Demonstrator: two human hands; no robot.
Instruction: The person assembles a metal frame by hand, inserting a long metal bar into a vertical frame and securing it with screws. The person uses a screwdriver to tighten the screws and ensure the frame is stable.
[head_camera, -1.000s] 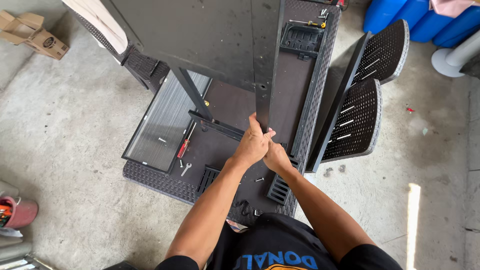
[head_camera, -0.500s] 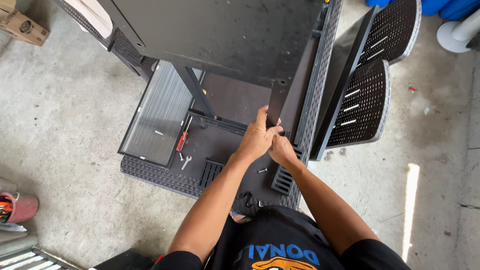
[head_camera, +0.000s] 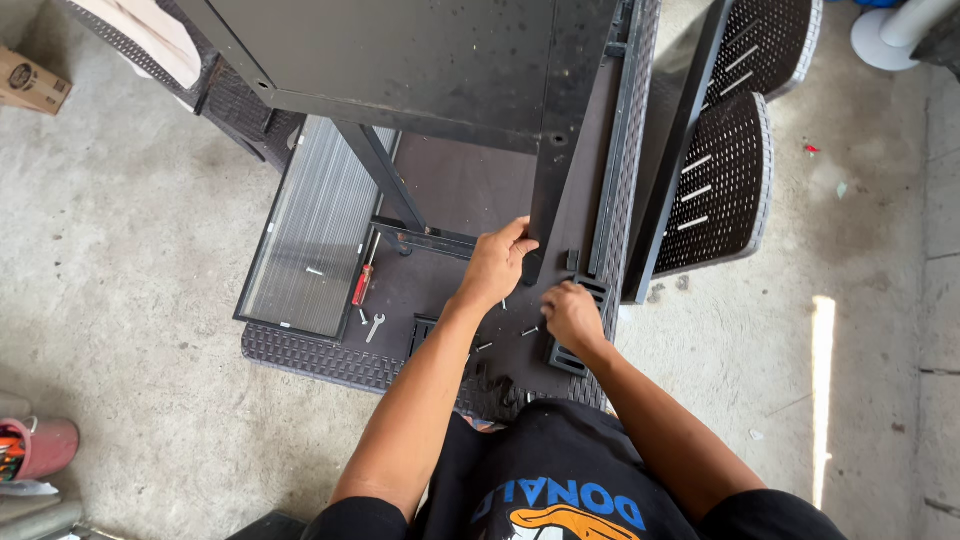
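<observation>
My left hand (head_camera: 497, 263) grips the lower end of a black metal bar (head_camera: 556, 130) that slants up to a black flat panel (head_camera: 400, 50). My right hand (head_camera: 572, 316) is lower, its fingers curled down onto the dark board (head_camera: 450, 180) beside a black plastic bracket (head_camera: 590, 290). Whether those fingers pinch anything is hidden. Small screws (head_camera: 528, 331) lie on the board between my hands. The board sits in a dark wicker frame (head_camera: 320, 352) on the concrete floor.
A red-handled screwdriver (head_camera: 362, 284) and a small wrench (head_camera: 374, 327) lie beside a ribbed glass pane (head_camera: 312, 230). Two curved wicker panels (head_camera: 728, 190) lean at the right. A cardboard box (head_camera: 30, 82) sits far left, a pink container (head_camera: 42, 450) lower left, a white stand base (head_camera: 890, 35) top right.
My right hand has left the bar and dropped to the board beside the bracket. My left hand stays on the bar's lower end. The view has shifted closer.
</observation>
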